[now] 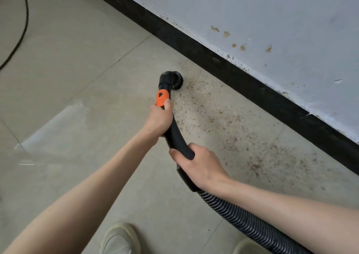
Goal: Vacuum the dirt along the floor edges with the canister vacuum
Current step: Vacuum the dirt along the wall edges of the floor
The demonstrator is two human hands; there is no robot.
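A black curved vacuum wand (175,135) with an orange collar (162,98) ends in a round black brush nozzle (174,77) that rests on the beige tiled floor. My left hand (160,120) grips the wand just below the orange collar. My right hand (200,163) grips the wand's lower end, where the ribbed black hose (242,217) begins and runs off at the bottom right. Brown dirt specks (229,123) lie scattered over the floor along the black baseboard (233,73), to the right of the nozzle. The canister is out of view.
A pale wall (252,16) with brown stains rises above the baseboard. A black cable (21,32) curves over the floor at the top left. My two light shoes (120,239) show at the bottom edge.
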